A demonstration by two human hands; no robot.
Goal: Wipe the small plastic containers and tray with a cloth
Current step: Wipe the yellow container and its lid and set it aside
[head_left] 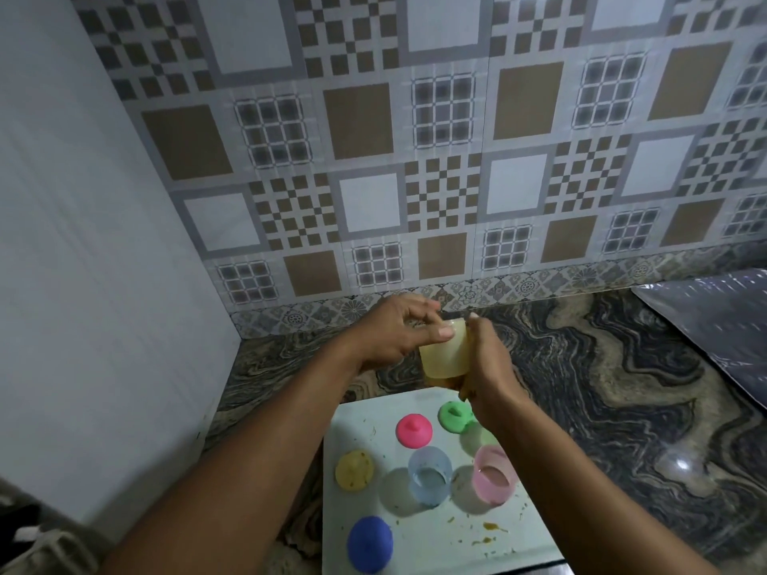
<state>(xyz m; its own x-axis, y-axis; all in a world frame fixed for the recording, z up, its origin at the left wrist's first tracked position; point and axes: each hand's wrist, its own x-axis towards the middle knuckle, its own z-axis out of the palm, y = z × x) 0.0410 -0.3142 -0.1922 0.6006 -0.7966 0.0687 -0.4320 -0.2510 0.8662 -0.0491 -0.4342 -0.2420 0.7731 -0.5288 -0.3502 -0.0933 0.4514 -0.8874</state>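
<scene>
My right hand (487, 361) grips a translucent yellow plastic container (444, 361); my left hand (390, 334) pinches its rim. Just nearer lies a white rectangular tray (436, 541).

Marbled countertop (602, 388) — white tray (436, 541) on it, shiny sheet (714, 325) at right
</scene>
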